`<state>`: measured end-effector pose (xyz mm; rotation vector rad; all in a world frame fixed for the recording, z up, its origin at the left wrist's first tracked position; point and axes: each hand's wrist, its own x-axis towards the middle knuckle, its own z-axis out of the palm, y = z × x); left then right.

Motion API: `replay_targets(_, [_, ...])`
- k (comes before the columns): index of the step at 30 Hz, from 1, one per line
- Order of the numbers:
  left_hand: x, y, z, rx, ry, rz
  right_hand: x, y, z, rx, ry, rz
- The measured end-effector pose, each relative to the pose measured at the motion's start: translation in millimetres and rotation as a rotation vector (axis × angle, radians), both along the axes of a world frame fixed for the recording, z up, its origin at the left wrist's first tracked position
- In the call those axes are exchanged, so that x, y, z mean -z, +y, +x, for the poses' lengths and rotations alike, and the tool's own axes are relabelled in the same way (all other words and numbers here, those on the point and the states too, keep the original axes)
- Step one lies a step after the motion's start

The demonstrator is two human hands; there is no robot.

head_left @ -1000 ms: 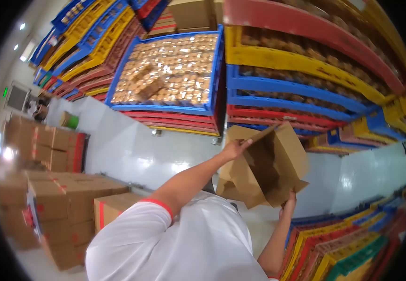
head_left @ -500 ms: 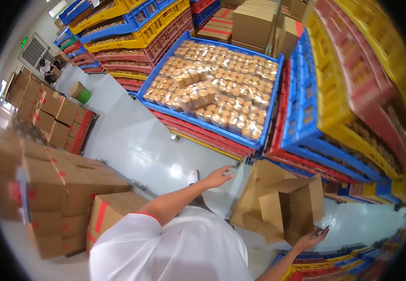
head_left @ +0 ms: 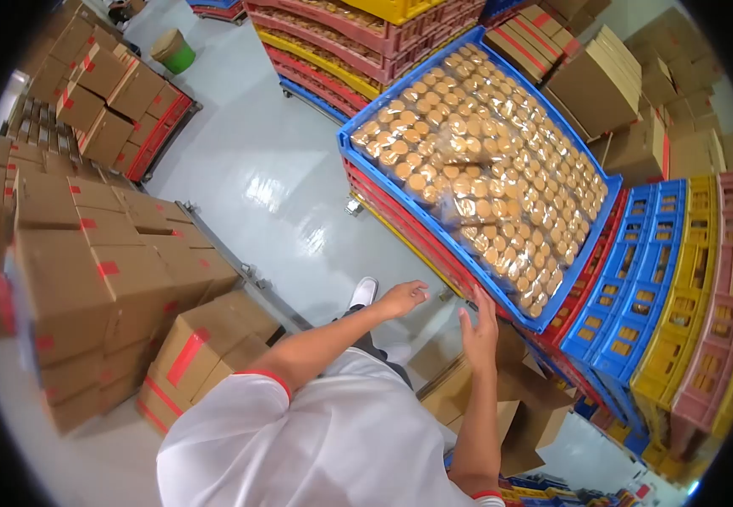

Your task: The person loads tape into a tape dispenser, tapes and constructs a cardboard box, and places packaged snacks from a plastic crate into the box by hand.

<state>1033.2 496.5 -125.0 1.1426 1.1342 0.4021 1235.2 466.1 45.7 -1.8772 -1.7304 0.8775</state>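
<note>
My left hand (head_left: 404, 298) hangs over the floor before the crate stack, with its fingers loosely bent and nothing visible in them. To its right my right hand (head_left: 481, 329) is raised, fingers stretched upward and thumb apart, close to the near edge of the blue crate (head_left: 434, 221). Clear packs of round, light-brown biscuits (head_left: 544, 198) fill that crate, and a few packs (head_left: 476, 139) lie on top of the others. Below my right hand stands an open cardboard box (head_left: 514, 422) with its flaps up, partly hidden by my forearm.
Stacked cartons with red tape (head_left: 71, 270) stand at left, with another taped carton (head_left: 189, 351) nearer me. Blue, yellow and pink crates (head_left: 645, 287) rise at right, and more crates (head_left: 333, 51) behind. A green bin (head_left: 174, 52) sits on the grey floor (head_left: 248, 169).
My right hand has come up from beside the open box to the crate's edge; the small dark object in it no longer shows. My view has turned, and my left hand's fingers are more bent.
</note>
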Motion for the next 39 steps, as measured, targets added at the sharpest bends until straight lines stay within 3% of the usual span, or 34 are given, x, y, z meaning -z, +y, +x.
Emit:
replay_targets(4, [-12.9, 1.6, -34.3, -0.013, -0.011, 0.003, 54.4, 34.0, 0.2, 0.027, 0.161, 0.021])
replay_targets(6, [-16.5, 7.6, -53.0, -0.018, 0.013, -0.057, 55.4, 54.5, -6.7, 0.217, 0.416, -0.15])
replay_targets(7, [-19.1, 15.3, -53.1, -0.022, 0.002, -0.05, 54.5, 64.4, -8.9, 0.213, 0.407, -0.143])
replay_targets(9, [-46.9, 35.8, -57.5, -0.148, 0.015, 0.156, 40.0, 85.1, -26.9, 0.541, 0.744, -0.363])
replay_targets(13, [-97.7, 108.1, -26.9, -0.251, -0.125, 0.372, 47.3, 131.8, -31.5, 0.668, 0.792, -0.231])
replay_targets(16, [-82.8, 142.1, 14.4, -0.312, -0.243, 0.269, 49.7, 163.6, -16.1, 0.673, 0.831, -0.156])
replay_targets(19, [-80.6, 137.5, 49.5, -0.255, -0.169, 0.331, 39.3, 188.6, 2.3, 0.726, 0.865, -0.104])
replay_targets(21, [-82.2, 125.6, 60.1, -0.187, -0.194, 0.364, 32.9, 195.7, 15.6, 0.691, 0.761, -0.061])
replay_targets(23, [-94.3, 119.3, 60.3, 0.039, -0.102, 0.346, 38.1, 201.9, 32.1, 0.704, 0.739, -0.033])
replay_targets(25, [-97.5, 137.4, 57.6, -0.007, -0.013, 0.48, 64.8, 205.6, 52.8, 0.572, 0.299, 0.082])
replay_targets(26, [-108.5, 159.3, 49.5, -0.075, 0.061, 0.572, 57.7, 205.7, 48.4, 0.483, 0.428, 0.191])
replay_targets(28, [-138.3, 206.3, 38.7, -0.131, 0.217, 0.766, 78.8, 208.9, 51.8, 0.382, 0.027, 0.224])
replay_targets(31, [-158.4, 272.4, 47.9, -0.084, 0.634, 1.173, 53.3, 206.1, 7.0, 0.381, -0.078, 0.29])
replay_targets(33, [-155.8, 304.7, 58.3, 0.008, 0.766, 1.213, 44.5, 213.5, 0.7, 0.397, -0.107, 0.12])
replay_targets(34, [-150.2, 315.4, 60.7, 0.097, 0.906, 1.222, 39.0, 217.4, 6.6, 0.404, -0.096, 0.121])
replay_targets(38, [-132.8, 340.8, 67.0, 0.219, 1.055, 1.205, 30.3, 216.1, 35.9, 0.192, -0.261, 0.1])
replay_targets(39, [-142.1, 344.4, 68.7, 0.294, 1.029, 1.062, 24.1, 214.9, 42.8, 0.151, -0.322, 0.141])
